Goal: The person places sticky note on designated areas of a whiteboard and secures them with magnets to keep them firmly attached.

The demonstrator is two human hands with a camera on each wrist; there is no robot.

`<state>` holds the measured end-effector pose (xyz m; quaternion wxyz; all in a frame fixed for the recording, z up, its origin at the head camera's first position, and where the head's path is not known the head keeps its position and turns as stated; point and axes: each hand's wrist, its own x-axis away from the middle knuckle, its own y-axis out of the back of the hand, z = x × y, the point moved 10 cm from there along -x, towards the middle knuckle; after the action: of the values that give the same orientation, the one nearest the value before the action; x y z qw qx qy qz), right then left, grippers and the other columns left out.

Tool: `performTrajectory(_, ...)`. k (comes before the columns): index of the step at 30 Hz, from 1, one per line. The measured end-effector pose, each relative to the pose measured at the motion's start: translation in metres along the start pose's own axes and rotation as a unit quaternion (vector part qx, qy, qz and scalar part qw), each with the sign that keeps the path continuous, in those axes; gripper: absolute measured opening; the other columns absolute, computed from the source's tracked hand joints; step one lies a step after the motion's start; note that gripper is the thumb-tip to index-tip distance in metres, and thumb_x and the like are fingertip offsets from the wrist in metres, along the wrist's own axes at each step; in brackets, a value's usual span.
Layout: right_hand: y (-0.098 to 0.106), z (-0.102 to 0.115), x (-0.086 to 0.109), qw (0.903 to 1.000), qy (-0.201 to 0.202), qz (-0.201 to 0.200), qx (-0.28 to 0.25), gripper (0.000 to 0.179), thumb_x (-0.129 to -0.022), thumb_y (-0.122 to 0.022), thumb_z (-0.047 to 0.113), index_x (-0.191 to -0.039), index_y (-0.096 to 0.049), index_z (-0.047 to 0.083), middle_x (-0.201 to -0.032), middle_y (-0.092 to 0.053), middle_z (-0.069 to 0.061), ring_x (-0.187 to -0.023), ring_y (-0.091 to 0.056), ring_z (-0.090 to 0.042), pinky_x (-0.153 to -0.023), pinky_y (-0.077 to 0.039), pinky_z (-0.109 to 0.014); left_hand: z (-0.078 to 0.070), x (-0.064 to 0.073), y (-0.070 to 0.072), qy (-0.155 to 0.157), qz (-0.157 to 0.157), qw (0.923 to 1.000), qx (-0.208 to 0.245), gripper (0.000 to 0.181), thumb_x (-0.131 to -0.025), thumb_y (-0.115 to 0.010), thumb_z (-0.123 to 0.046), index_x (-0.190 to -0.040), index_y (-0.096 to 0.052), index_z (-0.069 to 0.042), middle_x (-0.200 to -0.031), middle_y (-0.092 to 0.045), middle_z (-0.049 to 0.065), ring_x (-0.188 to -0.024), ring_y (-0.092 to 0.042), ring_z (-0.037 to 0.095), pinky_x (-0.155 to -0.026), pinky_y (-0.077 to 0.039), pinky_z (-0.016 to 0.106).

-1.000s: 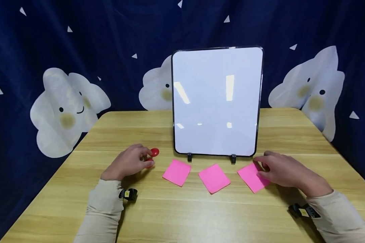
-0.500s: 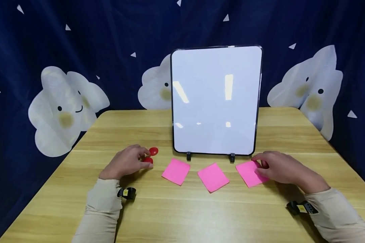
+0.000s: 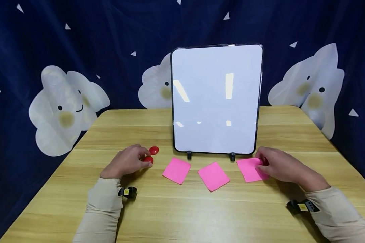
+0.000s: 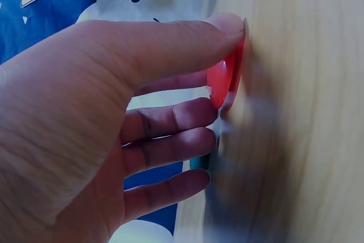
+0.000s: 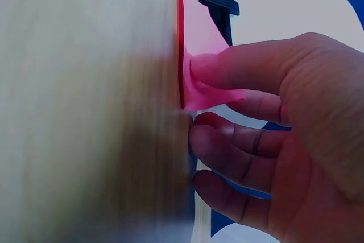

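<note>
On the left side of the table, my left hand point(image 3: 125, 162) holds a glossy red round magnet point(image 3: 148, 159) between thumb and fingers, close to the wood. The left wrist view shows the thumb on the edge of this magnet point(image 4: 220, 81), the other fingers behind. A second red magnet point(image 3: 153, 150) lies just beyond the fingertips. At the right, my right hand point(image 3: 281, 167) pinches the right-hand pink sticky note point(image 3: 248, 169) at its right side. In the right wrist view the thumb presses on the note point(image 5: 202, 29), which bends there; part of it is hidden by the hand.
Two more pink sticky notes, the left one point(image 3: 176, 170) and the middle one point(image 3: 214, 176), lie flat in front of a whiteboard point(image 3: 216, 101). The board stands upright on small black feet point(image 3: 232, 156). A dark blue curtain point(image 3: 124, 27) with clouds hangs behind the wooden table point(image 3: 176, 216).
The right-hand sticky note has turned and shifted slightly away from me, and the right fingers have drawn in on its edge. My left hand has hardly moved.
</note>
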<state>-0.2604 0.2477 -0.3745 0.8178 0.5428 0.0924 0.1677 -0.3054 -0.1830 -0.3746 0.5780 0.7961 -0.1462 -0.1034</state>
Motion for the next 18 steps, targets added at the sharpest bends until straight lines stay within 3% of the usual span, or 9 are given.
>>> performTrajectory(12,0.0021,0.0011,0.0019,0.9990,0.027,-0.023,-0.025,0.024,-0.088,-0.073,0.003,-0.103,-0.055,0.009,-0.076,-0.050,0.004,-0.068,-0.048,-0.013,-0.061,-0.040,-0.028,-0.0005,-0.0025,-0.0014,0.002,0.002,0.9999,-0.016,0.022,-0.080,-0.082,-0.037,-0.092,-0.076,-0.019,-0.088,-0.064,-0.005,-0.076,-0.055,0.015,-0.065,-0.047,0.034)
performTrajectory(18,0.0032,-0.0006,0.0012,0.9984,0.026,-0.026,-0.044,0.022,-0.089,-0.073,0.004,-0.105,-0.059,0.010,-0.074,-0.050,0.004,-0.067,-0.048,-0.013,-0.060,-0.040,-0.027,-0.0002,-0.0018,-0.0025,0.010,0.010,0.9997,-0.018,0.024,-0.079,-0.084,-0.040,-0.088,-0.075,-0.020,-0.087,-0.063,-0.005,-0.076,-0.054,0.016,-0.064,-0.046,0.034)
